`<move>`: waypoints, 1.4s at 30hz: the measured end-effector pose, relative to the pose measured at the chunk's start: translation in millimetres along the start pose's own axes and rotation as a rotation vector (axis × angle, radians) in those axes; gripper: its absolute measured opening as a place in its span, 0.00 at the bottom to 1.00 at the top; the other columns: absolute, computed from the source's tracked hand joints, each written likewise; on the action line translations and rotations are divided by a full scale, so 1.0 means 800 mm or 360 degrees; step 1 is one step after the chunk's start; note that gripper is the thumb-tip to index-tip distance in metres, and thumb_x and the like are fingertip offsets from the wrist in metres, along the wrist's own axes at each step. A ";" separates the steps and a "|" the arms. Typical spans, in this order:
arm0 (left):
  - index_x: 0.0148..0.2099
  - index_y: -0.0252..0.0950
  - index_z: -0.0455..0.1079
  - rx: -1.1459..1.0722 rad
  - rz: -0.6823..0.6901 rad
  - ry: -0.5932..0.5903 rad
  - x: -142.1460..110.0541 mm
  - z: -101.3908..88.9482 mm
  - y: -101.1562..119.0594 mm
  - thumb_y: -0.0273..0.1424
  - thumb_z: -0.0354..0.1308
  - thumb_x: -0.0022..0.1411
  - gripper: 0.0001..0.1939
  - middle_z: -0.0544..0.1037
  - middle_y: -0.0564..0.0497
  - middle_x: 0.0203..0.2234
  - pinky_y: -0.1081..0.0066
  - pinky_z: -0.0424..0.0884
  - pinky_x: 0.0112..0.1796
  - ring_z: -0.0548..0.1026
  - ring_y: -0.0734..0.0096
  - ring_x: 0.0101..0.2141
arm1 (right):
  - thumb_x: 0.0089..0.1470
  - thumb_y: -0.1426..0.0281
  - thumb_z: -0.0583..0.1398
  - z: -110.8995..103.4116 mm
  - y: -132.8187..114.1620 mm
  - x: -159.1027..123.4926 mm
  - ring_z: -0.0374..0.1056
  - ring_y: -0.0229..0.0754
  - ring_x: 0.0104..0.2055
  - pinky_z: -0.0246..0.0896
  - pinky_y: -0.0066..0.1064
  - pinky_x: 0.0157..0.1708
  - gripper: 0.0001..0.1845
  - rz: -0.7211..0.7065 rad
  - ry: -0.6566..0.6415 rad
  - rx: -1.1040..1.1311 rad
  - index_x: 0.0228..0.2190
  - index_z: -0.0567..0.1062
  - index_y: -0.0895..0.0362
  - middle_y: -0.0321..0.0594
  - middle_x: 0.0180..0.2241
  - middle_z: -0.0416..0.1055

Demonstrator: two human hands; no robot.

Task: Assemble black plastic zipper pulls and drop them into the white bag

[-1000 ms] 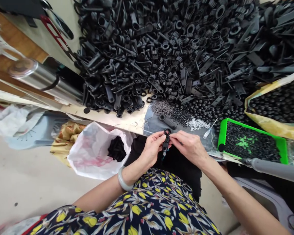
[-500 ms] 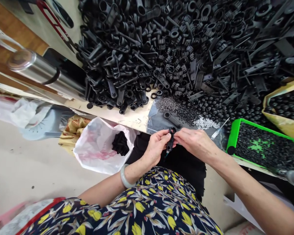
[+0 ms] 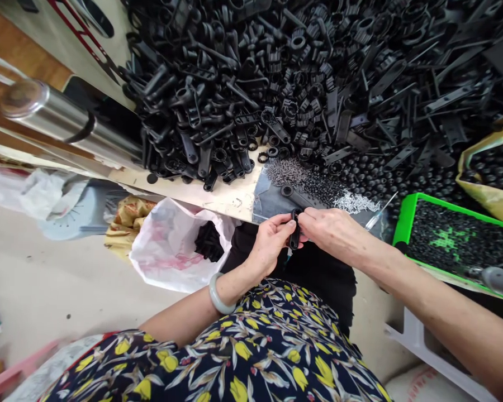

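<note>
Between my two hands is a black plastic part with a round ringed head and a short arm (image 3: 294, 237), held upright in front of the table edge. My left hand (image 3: 272, 240) grips it from the left, thumb across its side. The fingers of my right hand (image 3: 324, 226) are pinched together against its ringed head; whatever they hold is hidden. Just beyond lies a similar black part (image 3: 291, 192) on a grey mat (image 3: 266, 204). Small metal pieces (image 3: 287, 172) and white pins (image 3: 354, 202) are heaped near it.
A large heap of black plastic parts (image 3: 218, 95) covers the table's back. At right are a green tray (image 3: 408, 223) of small black pieces and a yellow bag (image 3: 471, 170). A steel thermos (image 3: 50, 114) lies left; a white bag (image 3: 159, 251) hangs below the edge. A thin-tipped tool (image 3: 373, 220) lies right.
My right fingers have moved up slightly onto the ringed head and now cover more of it. My left hand keeps its hold. The whole view has shifted a little.
</note>
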State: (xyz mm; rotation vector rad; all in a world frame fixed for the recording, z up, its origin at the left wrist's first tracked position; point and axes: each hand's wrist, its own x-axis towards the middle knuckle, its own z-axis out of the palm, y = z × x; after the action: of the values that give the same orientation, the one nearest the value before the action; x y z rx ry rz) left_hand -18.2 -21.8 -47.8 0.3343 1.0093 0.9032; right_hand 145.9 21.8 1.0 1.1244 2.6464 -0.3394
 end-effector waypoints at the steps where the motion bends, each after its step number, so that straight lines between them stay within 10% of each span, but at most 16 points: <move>1: 0.47 0.33 0.77 0.0005 0.0006 -0.0003 0.001 0.000 0.000 0.40 0.76 0.51 0.24 0.82 0.51 0.27 0.71 0.75 0.29 0.79 0.70 0.25 | 0.66 0.74 0.60 -0.004 -0.002 0.002 0.72 0.41 0.30 0.50 0.32 0.26 0.05 0.0002 -0.0023 -0.0013 0.34 0.73 0.59 0.42 0.34 0.75; 16: 0.39 0.33 0.79 -0.0089 0.0003 0.0043 0.000 0.004 0.002 0.34 0.76 0.43 0.20 0.79 0.54 0.25 0.75 0.71 0.27 0.73 0.77 0.22 | 0.60 0.81 0.59 -0.023 -0.040 0.016 0.74 0.44 0.32 0.58 0.31 0.26 0.07 0.0044 -0.0221 -0.0296 0.38 0.77 0.63 0.50 0.36 0.77; 30: 0.45 0.33 0.80 -0.0069 -0.0037 -0.0072 0.000 -0.010 0.001 0.36 0.75 0.49 0.21 0.83 0.50 0.29 0.75 0.73 0.29 0.77 0.75 0.25 | 0.62 0.83 0.55 0.019 -0.046 -0.037 0.73 0.43 0.34 0.62 0.30 0.29 0.12 0.0002 0.0233 -0.0164 0.44 0.76 0.63 0.46 0.37 0.75; 36: 0.50 0.31 0.75 -0.0023 -0.0102 -0.0157 -0.007 -0.014 0.007 0.37 0.71 0.56 0.22 0.85 0.41 0.36 0.70 0.77 0.33 0.82 0.67 0.29 | 0.72 0.66 0.55 0.022 -0.008 -0.051 0.76 0.39 0.42 0.68 0.29 0.39 0.15 0.0580 0.0840 0.0267 0.56 0.74 0.54 0.41 0.47 0.78; 42: 0.47 0.35 0.70 0.0061 0.0046 -0.0118 -0.028 -0.020 0.019 0.37 0.72 0.58 0.20 0.80 0.51 0.29 0.77 0.69 0.28 0.76 0.75 0.25 | 0.72 0.65 0.55 0.043 0.014 -0.019 0.75 0.45 0.49 0.72 0.34 0.47 0.17 0.0426 0.0775 0.0311 0.56 0.74 0.57 0.47 0.51 0.75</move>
State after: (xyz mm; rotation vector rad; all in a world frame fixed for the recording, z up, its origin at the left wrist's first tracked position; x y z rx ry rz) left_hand -44.0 -32.9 -33.7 0.4129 0.9566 0.8920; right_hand 168.8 8.8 -28.5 1.8017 2.8507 -0.3073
